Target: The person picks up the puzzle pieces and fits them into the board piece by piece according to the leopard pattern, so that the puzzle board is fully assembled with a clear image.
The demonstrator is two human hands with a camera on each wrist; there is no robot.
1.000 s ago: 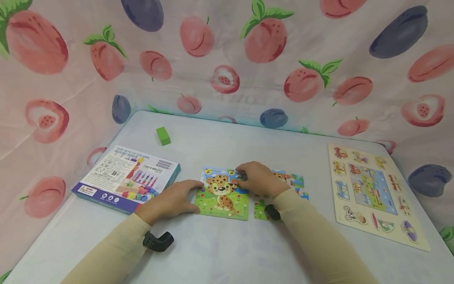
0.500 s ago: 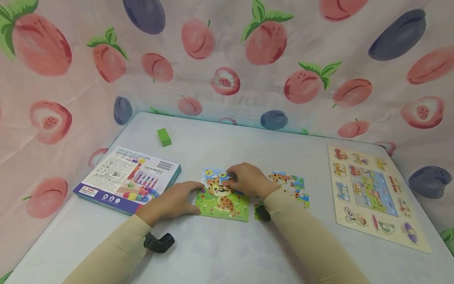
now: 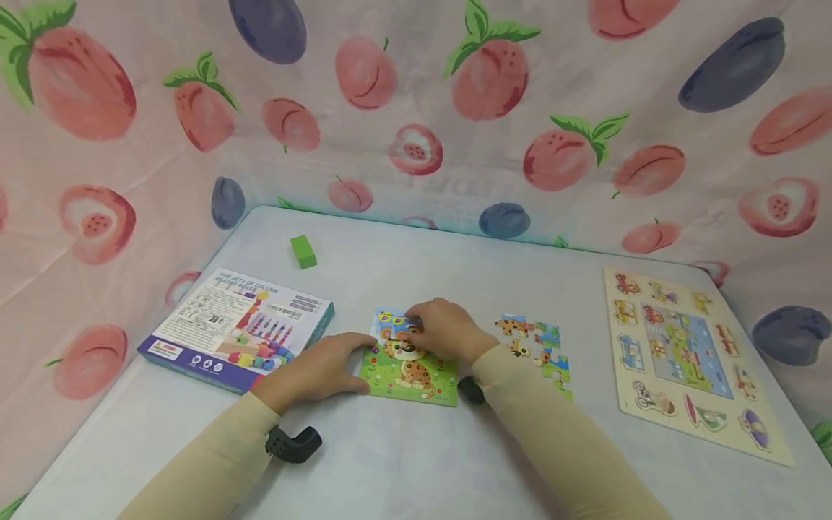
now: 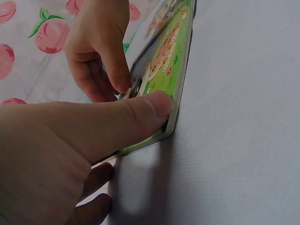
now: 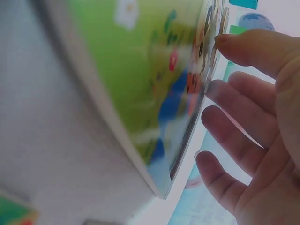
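A square leopard jigsaw board (image 3: 425,386) lies at mid-table in the head view. My left hand (image 3: 321,368) grips its left side, with the thumb (image 4: 157,105) pressing on the near corner and the fingers farther along the edge. My right hand (image 3: 447,331) is over the board's upper part, pinching a puzzle piece (image 3: 399,318) with a yellow mark between thumb and forefinger. In the right wrist view the thumb is at the stacked piece edges while the other fingers hang beside the board. The right hand covers the board's upper right.
Several loose leopard puzzle pieces (image 3: 555,363) lie right of the board. A beaded-column toy box (image 3: 237,325) stands left, and a green block (image 3: 303,251) behind it. A wooden vehicle peg puzzle (image 3: 689,361) lies far right. A fruit-print curtain (image 3: 416,188) encloses the table.
My right hand has moved left across the top of the board with the puzzle piece, uncovering more loose pieces on the right. The left hand has stayed at the board's left side.
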